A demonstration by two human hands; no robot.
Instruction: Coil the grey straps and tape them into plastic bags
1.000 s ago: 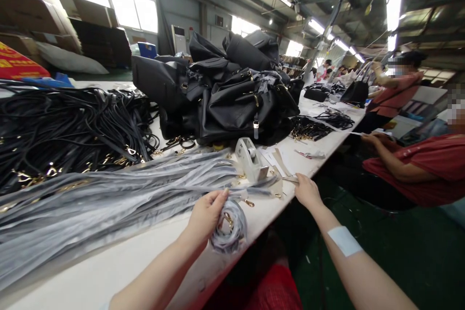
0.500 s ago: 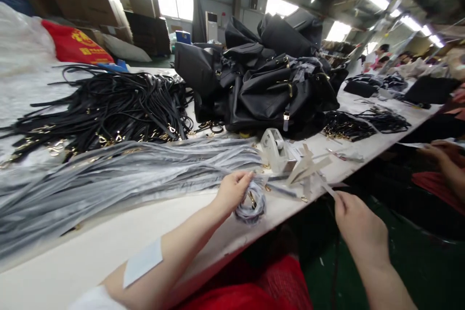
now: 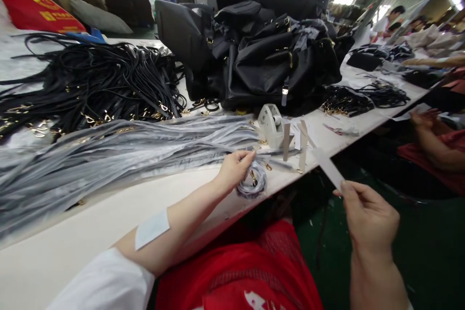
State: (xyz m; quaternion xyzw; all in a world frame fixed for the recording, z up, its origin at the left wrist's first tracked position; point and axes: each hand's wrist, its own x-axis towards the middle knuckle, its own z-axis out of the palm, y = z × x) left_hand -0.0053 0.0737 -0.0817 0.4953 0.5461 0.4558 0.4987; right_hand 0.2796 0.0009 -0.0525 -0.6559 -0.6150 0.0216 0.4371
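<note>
My left hand (image 3: 235, 170) is closed on a coiled grey wrapped strap (image 3: 252, 185) with a gold clasp, held at the table's near edge. My right hand (image 3: 366, 218) hovers off the table over the floor and pinches a strip of clear tape (image 3: 329, 167). A white tape dispenser (image 3: 271, 125) stands just beyond the coil. More tape strips (image 3: 302, 147) hang from the table edge beside it. A long pile of grey wrapped straps (image 3: 109, 155) stretches to the left of my left hand.
A heap of black straps with gold clasps (image 3: 90, 87) lies at the back left, black bags (image 3: 261, 48) are piled behind the dispenser, and smaller strap piles (image 3: 345, 101) lie further right. Another person's arm (image 3: 432, 143) in a red sleeve rests at the right. The white table (image 3: 90, 237) runs left to right.
My right hand has pulled away from the table edge toward me, lifting a tape strip free. My left hand keeps hold of the coiled strap. The camera has tilted down.
</note>
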